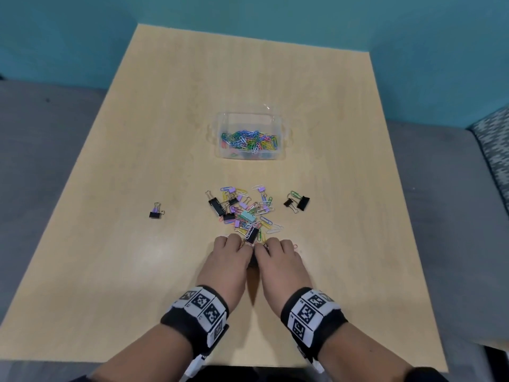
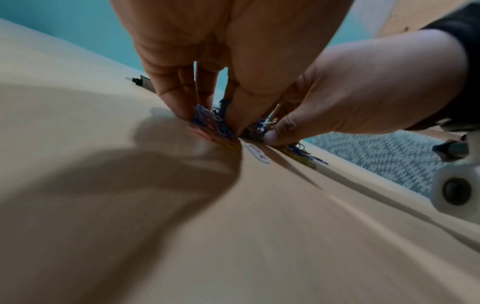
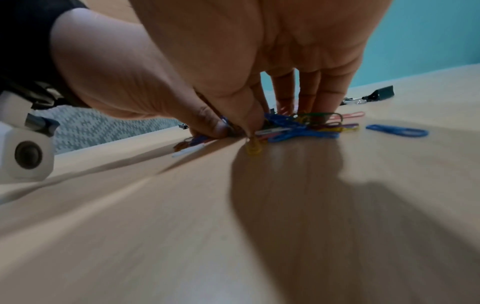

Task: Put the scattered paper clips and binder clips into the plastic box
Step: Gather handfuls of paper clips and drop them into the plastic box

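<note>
A clear plastic box (image 1: 217,133) holding many coloured paper clips stands mid-table. In front of it lies a pile of paper clips and binder clips (image 1: 245,213). My two hands sit side by side at the pile's near edge. My left hand (image 1: 239,243) has its fingers curled down, and in the left wrist view the left hand (image 2: 210,121) pinches a bunch of blue and red paper clips (image 2: 215,126) against the table. My right hand (image 1: 266,245) does the same; in the right wrist view the right hand (image 3: 262,121) gathers a tangle of paper clips (image 3: 306,126) between thumb and fingers.
A lone purple and black binder clip (image 1: 156,212) lies apart at the left. Two black binder clips (image 1: 298,203) lie right of the pile. One blue paper clip (image 3: 397,130) lies loose beside my right hand. A grey sofa and patterned cushion (image 1: 493,144) flank the wooden table (image 1: 137,161).
</note>
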Tool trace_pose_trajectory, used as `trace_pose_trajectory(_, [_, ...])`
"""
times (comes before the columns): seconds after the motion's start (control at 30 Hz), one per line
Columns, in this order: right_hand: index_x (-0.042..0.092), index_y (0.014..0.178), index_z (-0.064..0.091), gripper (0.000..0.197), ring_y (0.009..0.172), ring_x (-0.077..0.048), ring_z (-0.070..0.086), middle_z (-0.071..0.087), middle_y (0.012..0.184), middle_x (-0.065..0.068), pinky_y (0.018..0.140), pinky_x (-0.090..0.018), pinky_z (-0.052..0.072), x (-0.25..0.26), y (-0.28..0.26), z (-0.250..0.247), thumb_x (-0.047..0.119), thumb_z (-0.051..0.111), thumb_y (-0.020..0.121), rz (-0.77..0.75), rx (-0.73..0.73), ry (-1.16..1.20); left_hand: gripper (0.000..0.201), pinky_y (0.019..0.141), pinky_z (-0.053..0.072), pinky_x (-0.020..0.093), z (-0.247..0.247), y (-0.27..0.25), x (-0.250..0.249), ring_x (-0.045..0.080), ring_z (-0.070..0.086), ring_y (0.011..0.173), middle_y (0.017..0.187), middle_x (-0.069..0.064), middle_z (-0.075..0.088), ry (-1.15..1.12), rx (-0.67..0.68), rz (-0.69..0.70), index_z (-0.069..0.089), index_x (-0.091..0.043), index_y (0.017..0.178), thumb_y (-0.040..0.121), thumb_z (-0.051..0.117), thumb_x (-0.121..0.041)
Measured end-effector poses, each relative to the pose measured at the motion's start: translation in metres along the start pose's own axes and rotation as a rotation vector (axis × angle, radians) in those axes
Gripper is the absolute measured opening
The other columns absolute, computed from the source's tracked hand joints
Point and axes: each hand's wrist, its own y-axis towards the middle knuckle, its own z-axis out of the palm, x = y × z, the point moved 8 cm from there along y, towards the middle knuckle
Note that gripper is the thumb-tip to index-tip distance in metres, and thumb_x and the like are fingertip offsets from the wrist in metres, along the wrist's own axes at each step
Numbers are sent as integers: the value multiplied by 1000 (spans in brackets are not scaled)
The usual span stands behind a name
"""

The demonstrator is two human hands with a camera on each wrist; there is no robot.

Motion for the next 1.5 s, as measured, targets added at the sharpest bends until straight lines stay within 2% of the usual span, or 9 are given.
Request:
trace_pose_trajectory(0.13, [11, 110, 51, 41, 100, -35, 46, 49, 110, -12, 68, -36, 34, -1, 4, -10, -3, 49, 72, -37, 58, 21, 36, 52, 37, 30, -10, 1, -2, 23, 43, 68, 80, 4, 51, 14, 33, 33, 55, -19, 76, 50, 64, 4])
trace_pose_trajectory(0.3, [14, 110, 44, 41, 97, -30, 44, 44, 110, -9, 70, -33, 29, -8, 8, -14, -7, 49, 75, -31, 184, 101, 25, 59, 34, 33, -8, 9, 13, 22, 42, 73, 88, 3, 48, -128, 132, -114, 60, -16, 87, 74, 50, 3])
trace_pose_trajectory(0.6, [16, 86, 60, 15, 57, -20, 61, 63, 76, -3, 57, -31, 49, -44, 20, -7, 4, 54, 80, 247, 427, 756, 20, 54, 49, 28, -13, 10, 43, 17, 56, 50, 58, 1, 60, -946, 347, -530, 65, -12, 66, 73, 63, 7])
trace_pose_trajectory(0.7, [11, 84, 59, 13, 44, -16, 56, 59, 62, -10, 47, -25, 45, -49, 23, -19, -1, 57, 82, 305, 509, 1081, 20, 62, 41, 36, -28, 15, 46, 20, 55, 50, 58, 8, 60, -1201, 402, -574, 67, -9, 69, 74, 65, 11])
trace_pose_trajectory(0.87, [5, 81, 57, 22, 38, -14, 52, 53, 57, -15, 38, -20, 44, -57, 72, -73, -17, 53, 84, 262, 396, 1383, 20, 44, 50, 20, -79, 62, 50, 14, 57, 45, 64, 11, 63, -1499, 281, -576, 60, -1, 75, 81, 56, 17])
trace_pose_trajectory(1.07, [9, 75, 55, 25, 46, -19, 52, 53, 61, -11, 45, -26, 53, -79, 173, -141, -15, 54, 84, 217, 73, 1195, 21, 49, 54, 19, -141, 161, 78, 14, 55, 51, 68, 13, 56, -1413, -38, -516, 58, -4, 74, 82, 56, 15])
trace_pose_trajectory(1.23, [14, 88, 61, 13, 57, -24, 61, 59, 74, -12, 74, -48, 59, -76, 222, -158, 2, 63, 83, 226, 18, 953, 21, 67, 59, 31, -146, 210, 83, 22, 58, 68, 82, 11, 59, -1244, -112, -514, 63, -10, 77, 83, 57, 9])
trace_pose_trajectory(1.37, [19, 122, 57, 37, 95, -21, 58, 56, 107, 0, 88, -32, 47, -90, 200, -165, 24, 64, 86, 169, -63, 589, 19, 77, 56, 35, -143, 189, 97, 14, 58, 78, 91, 0, 60, -1162, -166, -486, 66, -13, 97, 85, 61, 0])
trace_pose_trajectory(1.5, [20, 90, 64, 7, 69, -14, 57, 63, 80, 5, 72, -33, 48, -107, 120, -125, 17, 63, 84, 85, -29, 670, 9, 66, 49, 34, -114, 113, 101, 20, 56, 72, 85, 12, 62, -1183, 4, -454, 66, -9, 86, 77, 66, -5])
